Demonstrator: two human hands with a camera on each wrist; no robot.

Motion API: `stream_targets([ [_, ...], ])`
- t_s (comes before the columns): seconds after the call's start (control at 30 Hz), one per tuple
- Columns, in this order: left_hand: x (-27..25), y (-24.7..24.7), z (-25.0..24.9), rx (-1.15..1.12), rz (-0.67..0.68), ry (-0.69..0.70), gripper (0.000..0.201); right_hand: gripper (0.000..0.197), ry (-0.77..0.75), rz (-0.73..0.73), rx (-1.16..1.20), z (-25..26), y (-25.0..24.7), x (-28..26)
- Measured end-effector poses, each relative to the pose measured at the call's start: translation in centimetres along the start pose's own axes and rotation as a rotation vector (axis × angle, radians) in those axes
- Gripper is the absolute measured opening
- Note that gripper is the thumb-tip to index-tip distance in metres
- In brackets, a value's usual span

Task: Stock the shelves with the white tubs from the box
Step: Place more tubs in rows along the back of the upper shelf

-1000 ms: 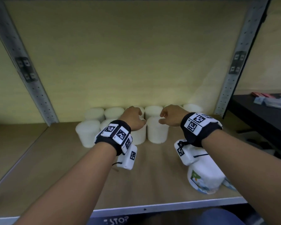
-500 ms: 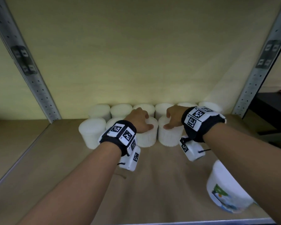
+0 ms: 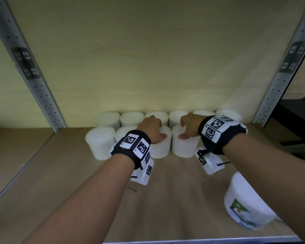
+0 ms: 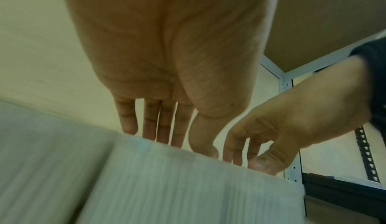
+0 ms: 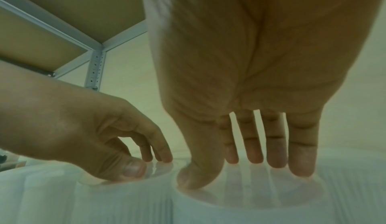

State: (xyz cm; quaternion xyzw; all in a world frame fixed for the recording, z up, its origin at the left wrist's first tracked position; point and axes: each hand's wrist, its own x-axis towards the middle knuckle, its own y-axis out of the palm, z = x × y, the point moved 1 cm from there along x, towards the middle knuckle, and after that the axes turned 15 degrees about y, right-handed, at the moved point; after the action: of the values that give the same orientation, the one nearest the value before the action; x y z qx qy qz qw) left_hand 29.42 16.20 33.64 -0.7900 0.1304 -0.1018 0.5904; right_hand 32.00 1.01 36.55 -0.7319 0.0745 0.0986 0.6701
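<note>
Left hand [image 3: 152,130] fingertips down on one white tub [image 3: 161,147], right hand [image 3: 189,127] straight-fingered on the neighbouring tub [image 3: 184,147], pressing rather than clasping, it seems. Lids on. Back row [image 3: 130,118] against the wall [image 3: 148,67]; open shelf [image 3: 165,199] in front, labelled bucket [image 3: 245,205] front-right.

Dim, greenish light; wrist views motion-blurred; head view edges bowed, soft.

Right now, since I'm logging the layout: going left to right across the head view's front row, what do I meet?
Free tub → half-hidden tub → third tub under left hand → fourth tub under right hand → labelled bucket.
</note>
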Motion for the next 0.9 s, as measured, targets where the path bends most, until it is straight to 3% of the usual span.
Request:
stream_targets([
  [0.4,-0.2,-0.1,-0.1,-0.002,0.007,-0.004,0.056,0.061,-0.115,0.076,0.011,-0.7,-0.6,-0.8],
  [0.9,-0.2,0.3,0.0,-0.010,-0.021,-0.006,0.053,0.060,-0.008,0.024,-0.008,-0.3,-0.2,-0.7],
])
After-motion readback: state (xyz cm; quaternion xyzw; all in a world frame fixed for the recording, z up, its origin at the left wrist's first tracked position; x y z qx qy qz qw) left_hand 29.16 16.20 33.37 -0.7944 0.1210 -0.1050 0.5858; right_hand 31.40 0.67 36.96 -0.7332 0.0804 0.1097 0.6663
